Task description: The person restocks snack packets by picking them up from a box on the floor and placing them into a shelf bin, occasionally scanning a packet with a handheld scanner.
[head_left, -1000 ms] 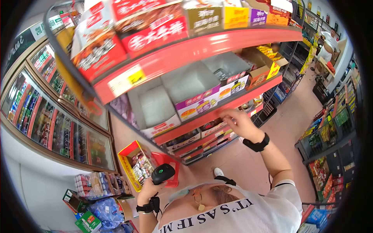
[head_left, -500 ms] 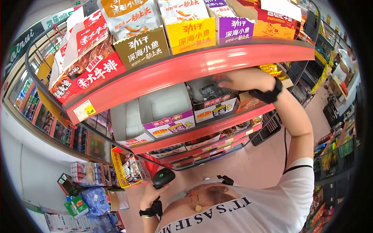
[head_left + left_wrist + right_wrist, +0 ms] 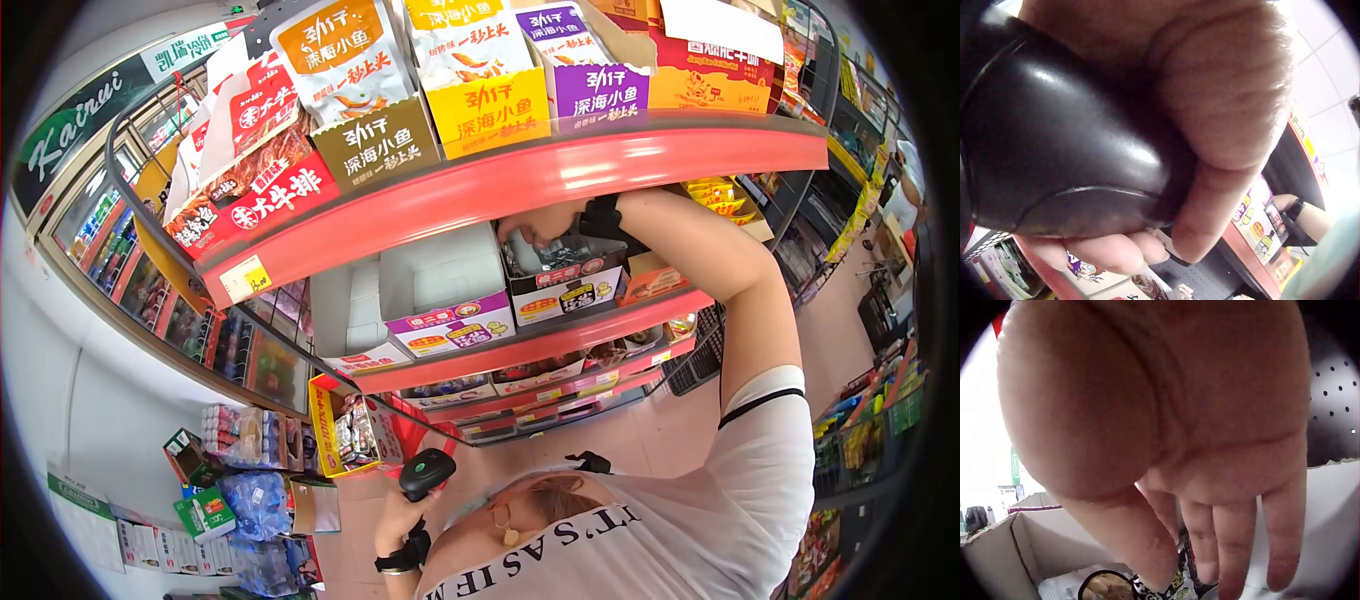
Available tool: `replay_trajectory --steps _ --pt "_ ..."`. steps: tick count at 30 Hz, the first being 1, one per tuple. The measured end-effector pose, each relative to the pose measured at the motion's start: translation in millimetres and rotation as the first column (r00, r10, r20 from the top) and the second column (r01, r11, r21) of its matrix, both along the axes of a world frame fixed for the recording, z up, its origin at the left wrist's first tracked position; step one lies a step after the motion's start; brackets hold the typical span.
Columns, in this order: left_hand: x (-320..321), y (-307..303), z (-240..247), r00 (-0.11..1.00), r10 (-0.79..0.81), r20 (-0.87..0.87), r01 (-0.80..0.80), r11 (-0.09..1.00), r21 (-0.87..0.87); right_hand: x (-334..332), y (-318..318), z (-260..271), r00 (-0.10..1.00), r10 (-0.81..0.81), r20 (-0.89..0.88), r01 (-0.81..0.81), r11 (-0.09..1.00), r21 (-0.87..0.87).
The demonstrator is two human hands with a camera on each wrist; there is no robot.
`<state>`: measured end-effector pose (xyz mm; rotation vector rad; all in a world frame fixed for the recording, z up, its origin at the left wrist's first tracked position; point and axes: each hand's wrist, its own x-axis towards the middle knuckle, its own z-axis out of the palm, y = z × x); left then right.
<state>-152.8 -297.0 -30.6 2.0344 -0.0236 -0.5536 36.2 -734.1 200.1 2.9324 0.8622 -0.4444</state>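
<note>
My left hand [image 3: 400,514] grips a black barcode scanner [image 3: 427,474] low in front of the body. In the left wrist view its fingers [image 3: 1113,251] wrap round the scanner's smooth handle. Raised under the upper shelf, my right hand [image 3: 545,222] reaches into a box with a white and yellow front [image 3: 568,300]. A few clear and dark snack packets [image 3: 560,254] lie at the bottom. The right wrist view has the fingers pointing straight down, the thumb tip right at a black-and-white patterned packet [image 3: 1179,582].
A purple-edged carton [image 3: 446,285] stands left of the box. Overhead, a red shelf edge [image 3: 520,188] carries snack boxes. On the floor at left are a yellow box of packets [image 3: 325,425] and wrapped bottles [image 3: 262,500]. Glass-door coolers line the left wall.
My right hand has risen from below the shelf edge into the box, then moved left and deeper over the packets. The left hand keeps its grip on the scanner.
</note>
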Motion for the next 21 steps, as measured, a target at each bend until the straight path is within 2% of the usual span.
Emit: replay_trajectory --steps 1,3,4,6,10,12,13,15,16,17,19,20,21 --pt "-0.7 0.2 -1.2 1.0 0.002 -0.028 -0.001 1.0 0.026 4.3 -1.6 -1.2 1.0 0.003 0.004 -0.003 1.0 -0.001" --pt "-3.0 -0.4 -3.2 0.999 0.017 -0.037 -0.017 1.0 0.001 17.8 -8.5 -8.8 0.98 -0.07 -0.188 0.089 0.992 0.091" --pt "-5.0 -1.2 -4.4 0.998 0.031 -0.049 -0.032 0.999 -0.023 21.4 -11.3 -13.2 0.98 -0.07 -0.189 0.088 0.992 0.09" --pt "-8.4 -3.4 -5.5 0.999 0.025 -0.031 -0.027 0.998 -0.053 24.6 -14.2 -18.1 0.933 0.027 -0.358 0.056 0.974 0.219" --pt "-13.9 -4.5 -15.8 0.999 0.046 0.026 -0.042 0.993 -0.112 21.2 -14.4 -25.7 0.93 0.005 -0.367 0.116 0.945 0.307" --pt "-14.6 -1.7 -21.9 0.999 0.043 -0.004 -0.043 0.993 -0.106 28.2 -16.3 -35.9 0.986 0.058 -0.156 -0.026 0.979 0.201" --pt "-14.8 -1.6 -23.1 0.999 0.043 -0.026 -0.046 0.994 -0.1 29.3 -16.7 -40.7 0.986 0.055 -0.159 -0.022 0.979 0.201" --pt "-16.7 -4.8 -19.8 0.999 0.043 -0.024 -0.046 0.993 -0.107 30.0 -15.5 -47.1 1.0 0.012 0.026 -0.017 0.978 0.208" --pt "-16.6 -6.5 -17.7 0.999 0.046 -0.02 -0.048 0.992 -0.113 15.3 -9.5 -38.0 0.995 0.035 0.099 -0.062 0.958 0.282" --pt "-15.3 -7.4 -18.0 0.999 0.044 -0.022 -0.047 0.993 -0.112 3.9 -2.0 -27.7 0.995 0.033 0.097 -0.059 0.957 0.282" --pt "-13.3 -7.8 -19.3 0.998 0.038 -0.039 -0.041 0.998 -0.054 -13.1 14.9 -8.3 0.968 -0.243 0.056 0.213 0.922 0.323" --pt "-13.1 -10.5 -15.8 0.998 0.039 -0.047 -0.041 0.998 -0.05 -16.5 18.5 2.3 0.956 -0.291 0.03 0.275 0.928 0.252" --pt "-11.6 -14.7 -10.0 1.0 0.017 0.001 -0.017 0.998 -0.065 -19.0 16.6 -1.0 0.957 -0.29 0.022 0.275 0.927 0.254"
